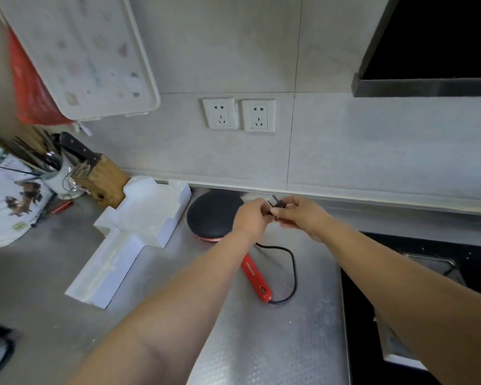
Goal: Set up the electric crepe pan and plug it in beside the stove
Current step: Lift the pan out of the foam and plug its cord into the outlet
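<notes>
Pan [215, 213] sits mid-frame on the counter [275, 343]. My left hand [252, 218] and right hand [300, 215] both pinch the plug [277, 204]. Next: lift it to a wall socket [258, 115], prongs aligned.

surface [275, 343]: grey metal, in front of me
on it, left: white foam tray [139, 234], my knife block [103, 179]
on it, middle: crepe pan [214, 213], dome up; its black cord [292, 269]

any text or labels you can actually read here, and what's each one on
None can be read.
Red pan handle: a line of print, too blurred.
White printed bag: pictures and a green mark, too small.
White hanging tray: faded marks, no words legible.
Wall sockets: no lettering visible.
</notes>
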